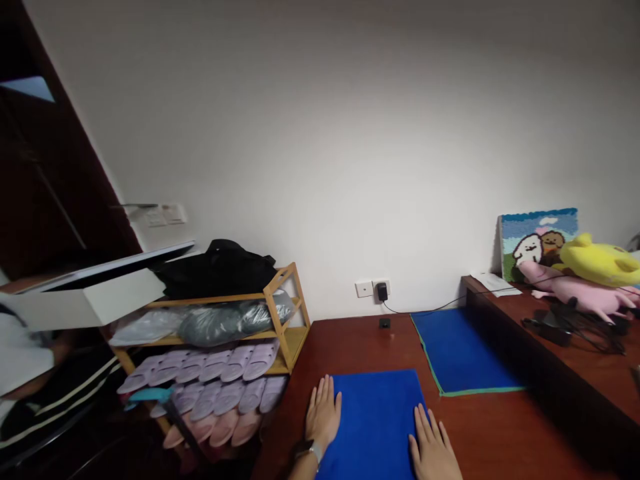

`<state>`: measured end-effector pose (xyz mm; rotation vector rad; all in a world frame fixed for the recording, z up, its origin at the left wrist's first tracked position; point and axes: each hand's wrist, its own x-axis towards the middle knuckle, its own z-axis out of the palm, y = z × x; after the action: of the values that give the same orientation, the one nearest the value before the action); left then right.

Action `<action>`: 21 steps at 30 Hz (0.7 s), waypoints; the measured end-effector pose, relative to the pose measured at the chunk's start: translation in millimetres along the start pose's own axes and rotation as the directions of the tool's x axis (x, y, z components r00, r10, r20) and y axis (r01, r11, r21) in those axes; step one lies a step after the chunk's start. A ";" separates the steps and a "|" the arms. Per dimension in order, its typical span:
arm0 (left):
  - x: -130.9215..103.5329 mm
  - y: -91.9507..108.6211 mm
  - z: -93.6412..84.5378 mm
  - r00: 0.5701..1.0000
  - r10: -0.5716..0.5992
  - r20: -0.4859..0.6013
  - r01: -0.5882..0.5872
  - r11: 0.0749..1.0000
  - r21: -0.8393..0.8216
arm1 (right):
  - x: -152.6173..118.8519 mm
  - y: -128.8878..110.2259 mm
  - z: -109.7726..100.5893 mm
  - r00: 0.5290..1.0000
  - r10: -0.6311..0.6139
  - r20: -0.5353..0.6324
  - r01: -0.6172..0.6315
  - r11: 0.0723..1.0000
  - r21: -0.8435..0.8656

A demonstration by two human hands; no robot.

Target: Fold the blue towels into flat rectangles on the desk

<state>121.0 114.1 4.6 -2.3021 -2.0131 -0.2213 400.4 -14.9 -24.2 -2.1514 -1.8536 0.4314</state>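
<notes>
A plain blue cloth [375,427] lies flat on the reddish-brown wooden desk [345,343], its lower end cut off by the bottom of the view. Across its left edge rests my left hand [324,415], fingers stretched out and palm down, with a watch on the wrist. My right hand [434,443] lies flat at the cloth's right edge, fingers extended, partly on the desk. Neither hand holds anything. Farther back to the right is a second blue cloth [467,350] with a green border, also flat and apart from both hands.
A wooden shoe rack [280,320] with several lilac slippers [220,363] and a black bag [220,270] stands left. On the raised right-hand surface are a pink plush toy [575,293], a yellow plush toy [600,260] and cables. A person's sleeve [25,353] shows far left.
</notes>
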 end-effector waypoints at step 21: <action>-110.6 -20.8 15.0 0.995 0.101 -0.023 -0.103 0.990 -0.100 | 12.0 -0.9 11.2 1.000 0.016 -0.008 -0.017 0.989 -0.145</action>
<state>87.1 11.0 -28.4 -2.4456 -1.9119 -0.3432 396.8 -2.8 -34.7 -2.2589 -1.9192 0.3003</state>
